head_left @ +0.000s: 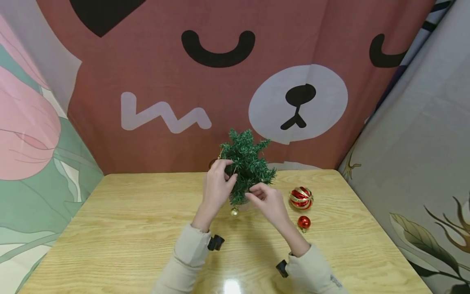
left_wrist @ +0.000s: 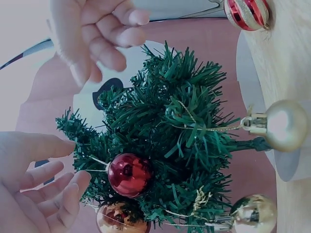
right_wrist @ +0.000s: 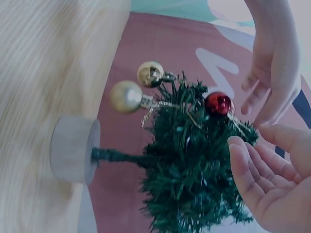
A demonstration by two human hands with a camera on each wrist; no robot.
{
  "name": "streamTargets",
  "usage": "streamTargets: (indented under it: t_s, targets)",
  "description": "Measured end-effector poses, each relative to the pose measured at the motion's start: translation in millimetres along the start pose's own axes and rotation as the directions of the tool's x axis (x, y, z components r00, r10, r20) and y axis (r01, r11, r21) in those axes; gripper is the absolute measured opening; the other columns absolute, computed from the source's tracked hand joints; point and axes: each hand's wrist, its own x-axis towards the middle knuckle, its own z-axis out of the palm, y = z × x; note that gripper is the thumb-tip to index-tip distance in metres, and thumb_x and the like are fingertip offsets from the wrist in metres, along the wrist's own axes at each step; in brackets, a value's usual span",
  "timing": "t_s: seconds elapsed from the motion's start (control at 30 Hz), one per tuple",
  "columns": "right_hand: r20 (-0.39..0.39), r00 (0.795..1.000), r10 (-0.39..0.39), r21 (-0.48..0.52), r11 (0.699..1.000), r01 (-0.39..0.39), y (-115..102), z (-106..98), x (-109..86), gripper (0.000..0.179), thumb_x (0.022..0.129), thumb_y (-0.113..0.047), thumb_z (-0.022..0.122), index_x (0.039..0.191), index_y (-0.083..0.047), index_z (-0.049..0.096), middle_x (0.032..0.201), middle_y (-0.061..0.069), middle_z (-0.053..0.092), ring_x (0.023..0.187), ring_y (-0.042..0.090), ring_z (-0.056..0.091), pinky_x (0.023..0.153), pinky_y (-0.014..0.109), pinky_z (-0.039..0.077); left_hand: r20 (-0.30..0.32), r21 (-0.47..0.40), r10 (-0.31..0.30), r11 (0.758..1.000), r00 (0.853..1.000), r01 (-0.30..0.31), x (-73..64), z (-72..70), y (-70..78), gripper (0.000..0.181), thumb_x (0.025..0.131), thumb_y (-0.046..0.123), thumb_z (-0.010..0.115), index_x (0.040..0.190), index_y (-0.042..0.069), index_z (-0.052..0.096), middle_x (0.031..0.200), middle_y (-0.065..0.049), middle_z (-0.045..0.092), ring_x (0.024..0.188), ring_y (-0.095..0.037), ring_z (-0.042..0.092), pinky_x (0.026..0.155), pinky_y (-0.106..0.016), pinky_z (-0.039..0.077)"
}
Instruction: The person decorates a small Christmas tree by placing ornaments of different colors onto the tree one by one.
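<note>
A small artificial Christmas tree (head_left: 247, 159) stands at the table's back edge on a pale round base (right_wrist: 75, 150). My left hand (head_left: 216, 183) is at its left side, thumb and fingers apart, fingertips beside the branches. Close to those fingertips hangs a shiny red ball (left_wrist: 130, 174), its string loop reaching toward them. Low in front of the tree, my right hand (head_left: 269, 202) has loosely bent fingers with nothing between them. Also hanging are a matte gold ball (left_wrist: 286, 126), a shiny gold ball (left_wrist: 253, 214) and a copper-coloured ball (left_wrist: 121, 221), partly cut off by the frame.
A red-and-gold striped ball (head_left: 301, 198) lies on the wooden table (head_left: 139, 228) right of the tree. Nearer the front is a smaller red ball (head_left: 304, 222). A printed cloth (head_left: 165, 81) hangs right behind the table, with further cloths at both sides.
</note>
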Motion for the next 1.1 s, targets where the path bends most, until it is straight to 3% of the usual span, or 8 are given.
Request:
streamTargets:
  t_s: [0.27, 0.53, 0.77, 1.1]
  targets:
    - [-0.033, 0.999, 0.025, 0.046, 0.999, -0.024, 16.0, -15.0, -9.6, 0.007, 0.077, -0.003, 0.068, 0.082, 0.002, 0.066, 0.068, 0.004, 0.063, 0.055, 0.015, 0.058, 0.047, 0.021, 0.048, -0.072, -0.042, 0.055, 0.997, 0.996, -0.058, -7.0, 1.2, 2.4, 0.025, 0.072, 0.003, 0.072, 0.097, 0.003, 0.064, 0.098, -0.009, 0.06, 0.065, -0.017, 0.057, 0.048, -0.027, 0.043]
    - [-0.061, 0.996, 0.061, 0.063, 0.996, -0.057, 27.9, -30.4, -22.9, 0.007, 0.078, -0.004, 0.068, 0.081, 0.002, 0.065, 0.068, 0.005, 0.063, 0.054, 0.019, 0.059, 0.046, 0.021, 0.048, -0.136, -0.089, 0.133, 0.985, 0.982, -0.146, -12.7, 3.8, 5.4, 0.019, 0.072, -0.001, 0.07, 0.09, 0.003, 0.066, 0.088, -0.007, 0.062, 0.067, -0.017, 0.058, 0.049, -0.024, 0.044]
    - [-0.082, 0.993, 0.082, 0.027, 0.996, -0.08, 44.3, -38.4, -34.1, 0.007, 0.078, -0.004, 0.068, 0.081, 0.002, 0.065, 0.068, 0.005, 0.063, 0.056, 0.017, 0.059, 0.048, 0.021, 0.048, -0.086, -0.119, 0.151, 0.98, 0.985, -0.161, -18.7, 5.6, 10.1, 0.014, 0.075, 0.0, 0.069, 0.088, 0.003, 0.068, 0.084, -0.006, 0.063, 0.069, -0.017, 0.056, 0.048, -0.021, 0.039]
    - [-0.111, 0.989, 0.094, -0.096, 0.99, -0.104, 72.4, -44.3, -52.8, 0.005, 0.074, -0.001, 0.07, 0.076, -0.001, 0.066, 0.07, 0.003, 0.064, 0.061, 0.011, 0.058, 0.051, 0.022, 0.049, -0.055, -0.105, 0.184, 0.976, 0.981, -0.189, -24.9, 8.2, 15.2, 0.013, 0.075, 0.0, 0.069, 0.087, 0.003, 0.069, 0.083, -0.007, 0.065, 0.07, -0.017, 0.058, 0.053, -0.022, 0.044]
